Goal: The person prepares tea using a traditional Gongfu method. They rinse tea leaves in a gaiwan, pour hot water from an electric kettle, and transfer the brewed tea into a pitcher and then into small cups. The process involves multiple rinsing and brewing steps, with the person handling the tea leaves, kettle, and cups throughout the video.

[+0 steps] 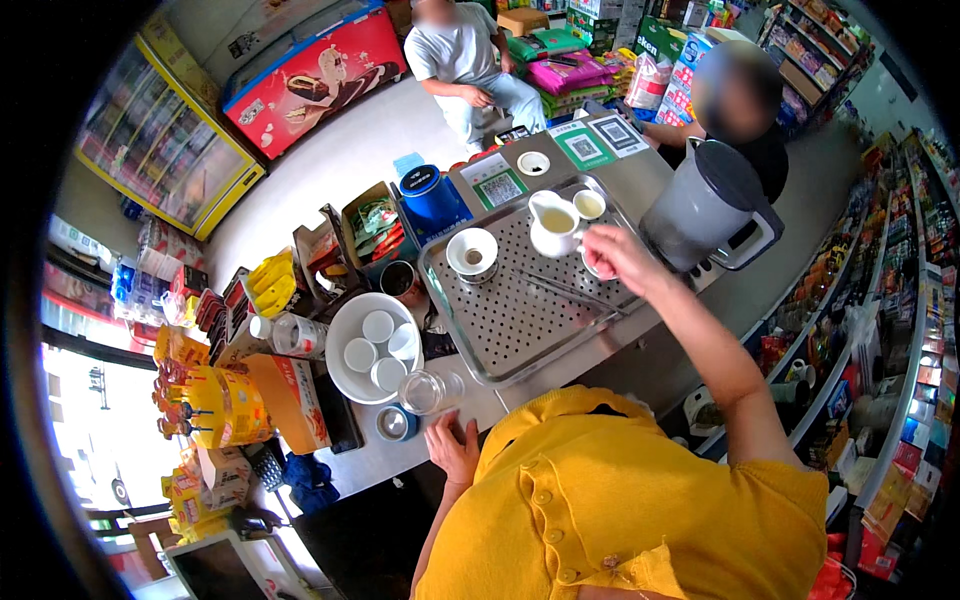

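My right hand (621, 261) grips the handle of a white ceramic pitcher (553, 234), which holds pale yellow liquid, above a perforated steel tea tray (510, 322). Beside the pitcher is a small white cup (589, 204) with similar liquid. Another white cup (600, 266) is mostly hidden under my right hand. A white strainer bowl (472, 253) with a dark centre sits on the tray's left side, and metal tongs (566, 290) lie across the middle. My left hand (453, 448) rests on the counter edge, holding nothing, near a clear glass jar (430, 391) and a blue-rimmed container (396, 423).
A grey electric kettle (694, 206) stands right of the tray. On the left are a white basin (341, 382) with several white cups, a clear plastic bottle (291, 334) and snack boxes (371, 225). One person (469, 67) sits beyond the counter; another (757, 157) is behind the kettle.
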The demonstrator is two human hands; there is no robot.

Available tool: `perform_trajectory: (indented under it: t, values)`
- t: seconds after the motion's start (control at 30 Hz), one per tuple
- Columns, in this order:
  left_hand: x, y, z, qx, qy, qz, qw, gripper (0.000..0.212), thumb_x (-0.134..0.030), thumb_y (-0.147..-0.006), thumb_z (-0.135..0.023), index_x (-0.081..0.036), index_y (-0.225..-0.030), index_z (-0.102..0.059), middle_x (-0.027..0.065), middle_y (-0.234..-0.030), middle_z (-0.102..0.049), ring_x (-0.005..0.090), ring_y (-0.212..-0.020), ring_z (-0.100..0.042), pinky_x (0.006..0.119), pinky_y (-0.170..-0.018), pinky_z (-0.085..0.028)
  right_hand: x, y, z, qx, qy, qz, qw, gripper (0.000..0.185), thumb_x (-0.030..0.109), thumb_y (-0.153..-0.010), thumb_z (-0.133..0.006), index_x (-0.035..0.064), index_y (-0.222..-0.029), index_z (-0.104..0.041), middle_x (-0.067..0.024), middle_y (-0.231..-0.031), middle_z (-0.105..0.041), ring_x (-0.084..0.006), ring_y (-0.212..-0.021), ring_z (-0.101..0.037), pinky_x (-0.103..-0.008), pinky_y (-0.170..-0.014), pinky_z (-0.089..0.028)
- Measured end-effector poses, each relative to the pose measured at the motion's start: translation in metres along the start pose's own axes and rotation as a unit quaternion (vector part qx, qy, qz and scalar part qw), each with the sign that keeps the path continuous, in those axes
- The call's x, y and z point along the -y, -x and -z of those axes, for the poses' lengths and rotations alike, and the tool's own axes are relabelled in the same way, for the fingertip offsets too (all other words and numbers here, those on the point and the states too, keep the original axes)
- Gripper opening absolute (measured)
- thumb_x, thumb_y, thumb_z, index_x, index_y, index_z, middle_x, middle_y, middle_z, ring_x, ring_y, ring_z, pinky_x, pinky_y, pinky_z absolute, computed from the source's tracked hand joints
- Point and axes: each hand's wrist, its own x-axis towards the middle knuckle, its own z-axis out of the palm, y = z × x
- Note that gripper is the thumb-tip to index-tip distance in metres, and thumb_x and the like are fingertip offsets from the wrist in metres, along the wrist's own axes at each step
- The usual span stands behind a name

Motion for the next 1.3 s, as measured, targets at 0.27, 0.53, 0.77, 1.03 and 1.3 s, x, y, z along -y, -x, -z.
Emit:
perform_trajectory:
  t: [0.27, 0.53, 0.77, 1.03, 1.3]
  values:
    - [0.006, 0.004, -0.001, 0.023, 0.001, 0.006, 1.0, 0.036, -0.024, -0.078, -0.071, -0.006, -0.105, -0.054, 0.0138, -0.099, -0.056, 0.0353, -0.09, -0.053, 0.042, -0.077, -0.043, -0.073, 0.033, -0.059, 0.034, -0.011, -0.059, 0.998, 0.026, 0.021, -0.099, -0.045, 0.0048, -0.079, -0.049, 0.0, -0.068, -0.047, -0.0048, -0.053, -0.04, -0.0192, -0.043, -0.031]
    - [0.001, 0.0, 0.002, 0.025, 0.012, 0.0, 1.0, 0.037, -0.021, -0.077, -0.072, -0.005, -0.105, -0.054, 0.015, -0.099, -0.056, 0.0355, -0.091, -0.053, 0.042, -0.078, -0.043, -0.082, 0.034, -0.073, 0.057, 0.09, -0.054, 0.993, 0.026, 0.024, -0.098, -0.045, 0.0024, -0.085, -0.052, -0.0017, -0.069, -0.05, -0.0087, -0.058, -0.046, -0.0234, -0.049, -0.039]
    - [-0.001, 0.003, 0.006, 0.036, 0.039, 0.034, 0.998, 0.038, -0.017, -0.075, -0.073, -0.005, -0.106, -0.055, 0.0146, -0.099, -0.055, 0.0351, -0.092, -0.053, 0.042, -0.079, -0.043, -0.057, 0.048, -0.054, -0.133, 0.609, 0.217, 0.751, 0.024, 0.026, -0.088, -0.062, 0.0034, -0.095, -0.055, -0.0108, -0.084, -0.057, -0.0279, -0.077, -0.057, -0.0392, -0.068, -0.047]
    - [-0.001, 0.002, 0.004, 0.04, 0.029, 0.026, 0.998, 0.037, -0.019, -0.077, -0.072, -0.005, -0.107, -0.055, 0.0146, -0.099, -0.055, 0.0351, -0.093, -0.053, 0.042, -0.08, -0.043, -0.08, 0.045, -0.034, -0.116, 0.714, 0.162, 0.671, 0.024, 0.02, -0.079, -0.069, 0.0048, -0.091, -0.056, -0.011, -0.088, -0.057, -0.0235, -0.087, -0.054, -0.0405, -0.077, -0.041]
    - [0.001, 0.002, 0.003, 0.046, 0.019, 0.022, 0.999, 0.035, -0.02, -0.078, -0.07, -0.005, -0.106, -0.055, 0.0148, -0.1, -0.055, 0.0352, -0.094, -0.053, 0.043, -0.081, -0.042, -0.057, 0.07, -0.028, -0.13, 0.636, 0.105, 0.753, 0.017, 0.008, -0.085, -0.056, -0.0007, -0.099, -0.053, -0.016, -0.09, -0.057, -0.0325, -0.085, -0.059, -0.0432, -0.072, -0.049]
